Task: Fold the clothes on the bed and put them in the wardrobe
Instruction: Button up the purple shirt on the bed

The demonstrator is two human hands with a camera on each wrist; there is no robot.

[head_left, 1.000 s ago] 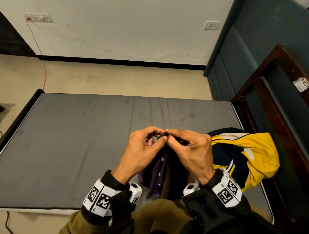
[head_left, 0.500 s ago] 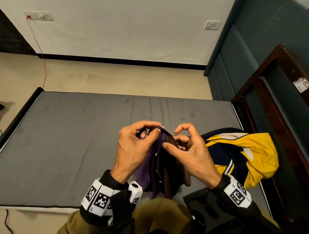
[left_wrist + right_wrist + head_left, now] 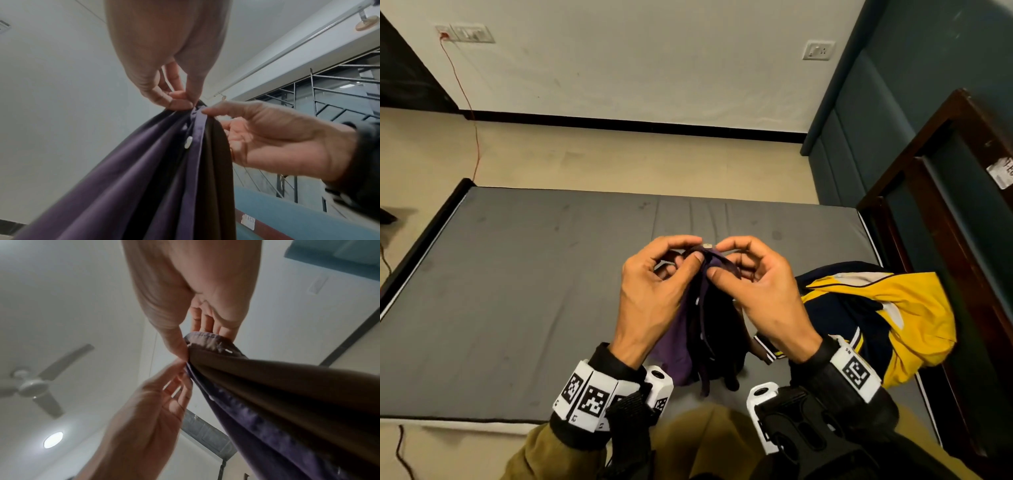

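Head view: yellow jersey [image 3: 914,308] beside purple shirt [image 3: 681,346].

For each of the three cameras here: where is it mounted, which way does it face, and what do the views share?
Head: worn on the head, looking forward and down at the bed; shows both forearms, left hand, right hand.
Left wrist: looks up along the left hand toward the ceiling; the right hand enters too.
Right wrist: looks up along the right hand at the ceiling fan.
All share the purple shirt pinched by both hands.
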